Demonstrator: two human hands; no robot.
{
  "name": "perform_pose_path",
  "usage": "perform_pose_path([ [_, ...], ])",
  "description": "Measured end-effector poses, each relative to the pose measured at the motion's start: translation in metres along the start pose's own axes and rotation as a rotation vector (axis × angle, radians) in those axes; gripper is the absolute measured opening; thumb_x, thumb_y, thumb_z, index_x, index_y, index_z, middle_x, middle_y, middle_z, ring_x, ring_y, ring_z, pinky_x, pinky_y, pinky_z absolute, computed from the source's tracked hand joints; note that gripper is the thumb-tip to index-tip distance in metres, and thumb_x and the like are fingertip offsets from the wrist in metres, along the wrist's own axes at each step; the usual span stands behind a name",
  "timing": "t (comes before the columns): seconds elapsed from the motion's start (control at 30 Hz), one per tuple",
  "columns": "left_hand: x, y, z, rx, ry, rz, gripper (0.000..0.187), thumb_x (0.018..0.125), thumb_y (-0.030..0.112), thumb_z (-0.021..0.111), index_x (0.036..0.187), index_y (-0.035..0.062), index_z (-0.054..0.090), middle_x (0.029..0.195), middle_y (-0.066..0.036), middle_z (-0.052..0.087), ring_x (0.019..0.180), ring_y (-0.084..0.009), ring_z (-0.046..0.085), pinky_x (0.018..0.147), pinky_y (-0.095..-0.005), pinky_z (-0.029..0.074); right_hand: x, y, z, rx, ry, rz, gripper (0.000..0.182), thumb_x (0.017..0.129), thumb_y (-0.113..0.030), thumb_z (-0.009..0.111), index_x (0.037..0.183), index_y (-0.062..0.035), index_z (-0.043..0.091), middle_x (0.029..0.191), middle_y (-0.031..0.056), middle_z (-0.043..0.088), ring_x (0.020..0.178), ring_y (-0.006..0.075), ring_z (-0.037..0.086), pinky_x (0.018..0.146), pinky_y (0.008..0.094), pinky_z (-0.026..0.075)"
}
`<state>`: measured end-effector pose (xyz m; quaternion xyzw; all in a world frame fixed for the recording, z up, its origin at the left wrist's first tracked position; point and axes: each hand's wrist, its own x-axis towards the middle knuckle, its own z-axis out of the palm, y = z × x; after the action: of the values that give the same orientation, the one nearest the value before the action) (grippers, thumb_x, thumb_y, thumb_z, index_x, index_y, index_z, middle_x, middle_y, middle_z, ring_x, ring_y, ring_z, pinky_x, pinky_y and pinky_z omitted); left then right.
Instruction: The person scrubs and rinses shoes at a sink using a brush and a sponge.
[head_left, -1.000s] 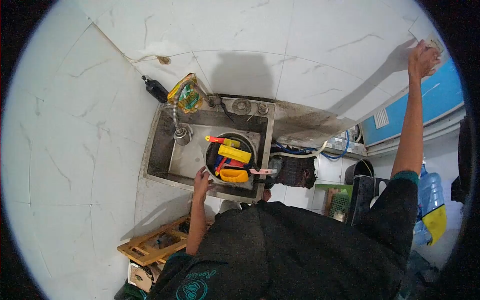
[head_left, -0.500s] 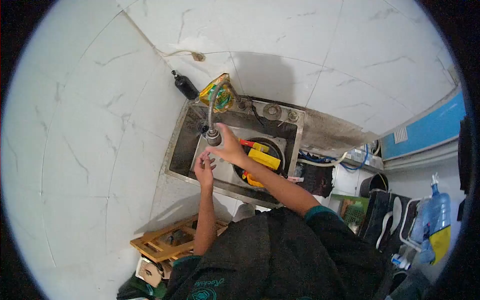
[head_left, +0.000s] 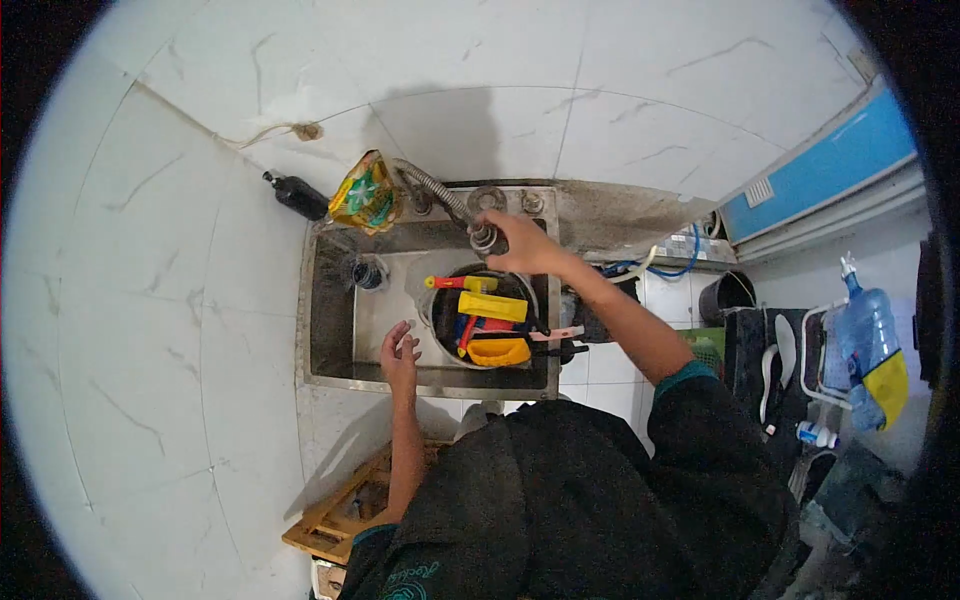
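A steel sink fills the middle of the frame, set against white marble-look tiles. In its right half sits a round basin packed with yellow, red and orange plastic things. The flexible metal faucet hose arcs from upper centre toward the basin; the right hand is closed around its nozzle end (just above the basin's rim). The left hand hovers at the sink's lower edge, fingers loosely spread, holding nothing. A yellow-green pouch leans at the sink's upper left corner.
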<state>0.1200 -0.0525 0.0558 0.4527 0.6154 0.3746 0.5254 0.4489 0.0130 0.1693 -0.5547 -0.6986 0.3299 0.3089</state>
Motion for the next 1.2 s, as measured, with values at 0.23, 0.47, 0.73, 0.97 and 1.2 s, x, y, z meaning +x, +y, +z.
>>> perform_pose_path([
  [0.23, 0.003, 0.001, 0.008, 0.057, -0.04, 0.016, 0.036, 0.098, 0.02, 0.052, 0.131, 0.0067, 0.053, 0.125, -0.01, 0.06, 0.098, -0.0219, 0.065, 0.077, -0.0334, 0.055, 0.007, 0.023, -0.023, -0.079, 0.033, -0.069, 0.064, 0.069, -0.024, 0.069, 0.126, -0.0025, 0.05, 0.117, 0.0234, 0.059, 0.108, 0.0382, 0.056, 0.096, 0.042, 0.043],
  [0.47, -0.001, 0.008, 0.007, 0.091, -0.044, -0.016, 0.036, 0.099, 0.02, 0.05, 0.131, 0.0056, 0.052, 0.126, -0.011, 0.059, 0.101, -0.0242, 0.064, 0.079, -0.0364, 0.055, 0.015, 0.039, -0.023, -0.066, 0.055, -0.158, 0.064, 0.067, -0.024, 0.068, 0.124, -0.0015, 0.05, 0.115, 0.0235, 0.06, 0.106, 0.0386, 0.057, 0.094, 0.0425, 0.044],
  [0.73, 0.0, 0.007, 0.004, 0.142, -0.04, -0.042, 0.034, 0.097, 0.018, 0.051, 0.128, 0.0036, 0.054, 0.123, -0.01, 0.06, 0.097, -0.021, 0.064, 0.077, -0.0348, 0.056, 0.009, 0.038, -0.02, 0.015, 0.158, -0.157, 0.061, 0.067, -0.02, 0.065, 0.124, -0.0037, 0.051, 0.119, 0.0196, 0.059, 0.11, 0.0351, 0.056, 0.097, 0.0415, 0.044],
  [0.97, -0.004, -0.001, 0.01, 0.124, -0.161, -0.14, 0.045, 0.097, 0.022, 0.053, 0.138, 0.0066, 0.044, 0.134, -0.017, 0.05, 0.104, -0.0279, 0.061, 0.083, -0.0398, 0.055, 0.004, 0.031, -0.027, 0.115, 0.114, -0.096, 0.059, 0.068, -0.017, 0.064, 0.124, -0.0043, 0.053, 0.12, 0.0186, 0.058, 0.112, 0.035, 0.055, 0.099, 0.0412, 0.042],
  [1.2, -0.02, -0.015, 0.019, 0.176, -0.271, -0.152, 0.085, 0.079, 0.005, 0.068, 0.149, 0.009, 0.019, 0.14, -0.025, 0.038, 0.115, -0.035, 0.055, 0.089, -0.0431, 0.054, 0.005, 0.04, -0.017, 0.088, 0.245, -0.201, 0.058, 0.067, -0.014, 0.065, 0.122, -0.0015, 0.053, 0.115, 0.0185, 0.06, 0.104, 0.0347, 0.059, 0.093, 0.0401, 0.045],
])
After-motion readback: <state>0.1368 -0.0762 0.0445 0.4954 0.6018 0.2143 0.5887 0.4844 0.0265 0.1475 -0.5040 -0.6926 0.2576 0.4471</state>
